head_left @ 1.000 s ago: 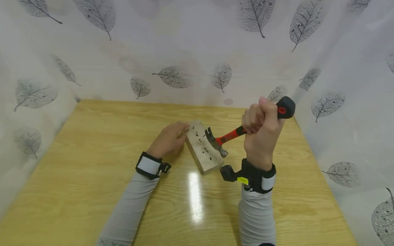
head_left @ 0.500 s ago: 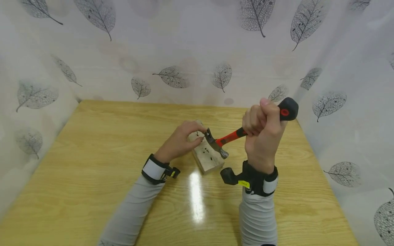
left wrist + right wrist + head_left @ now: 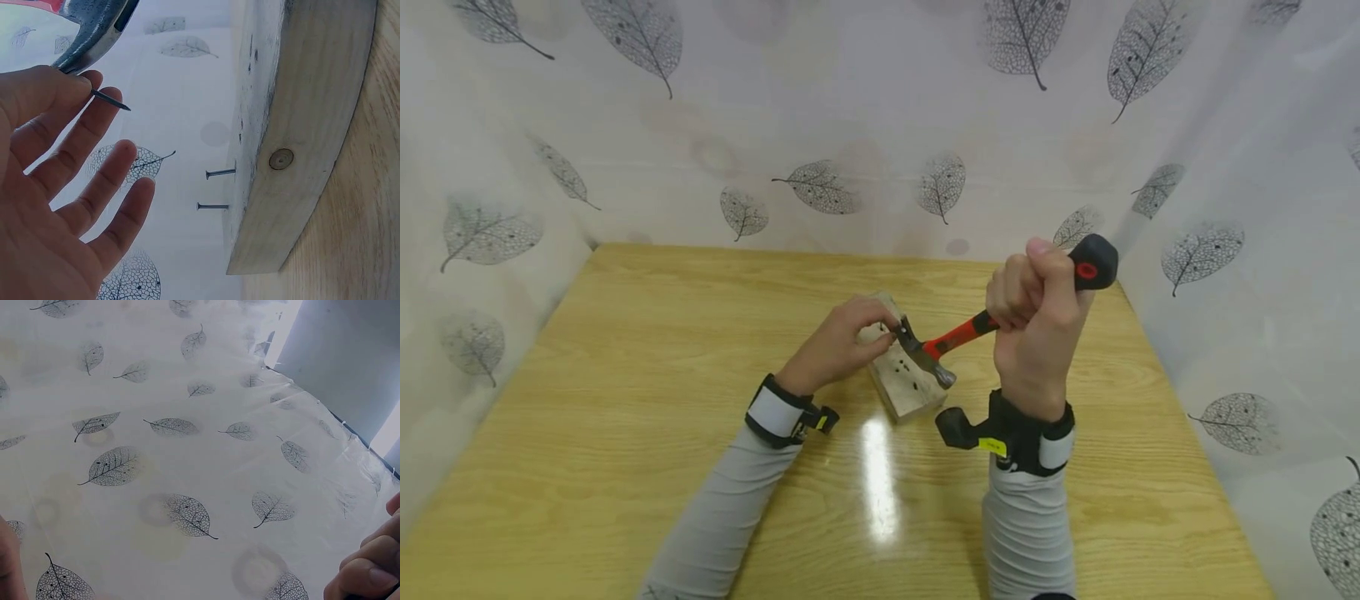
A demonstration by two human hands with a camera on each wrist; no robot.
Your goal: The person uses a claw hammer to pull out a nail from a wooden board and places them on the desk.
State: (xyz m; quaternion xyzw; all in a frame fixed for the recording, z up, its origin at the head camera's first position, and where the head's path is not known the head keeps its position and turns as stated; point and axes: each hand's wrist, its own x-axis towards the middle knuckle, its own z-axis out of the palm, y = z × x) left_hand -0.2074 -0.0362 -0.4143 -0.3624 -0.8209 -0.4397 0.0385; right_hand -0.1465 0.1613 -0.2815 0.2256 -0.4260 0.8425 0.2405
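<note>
My right hand [image 3: 1037, 325] grips the dark-and-red handle of a claw hammer [image 3: 953, 337], raised over a pale wooden block [image 3: 910, 406]. In the left wrist view, my left hand [image 3: 69, 156] pinches a nail [image 3: 114, 100] between thumb and index finger, its point outward; the other fingers are spread. The hammer's claw [image 3: 97, 37] meets the pinching fingertips, and the nail's head is hidden there. Two nails [image 3: 214, 206] stick out of the block's face near its end. Several dark spots mark the block's top. The right wrist view shows only parts of the hand at its edges.
The block lies on a wood-grain table [image 3: 662, 375]. White sheeting with leaf prints [image 3: 850, 100] hangs behind and at both sides of the table. Each wrist bears a strap with a camera; the right camera [image 3: 957, 427] sits close to the block's near end.
My left hand has moved right from the block's left edge to the hammer's claw, over the block. In the last half second the hammer has shifted only slightly.
</note>
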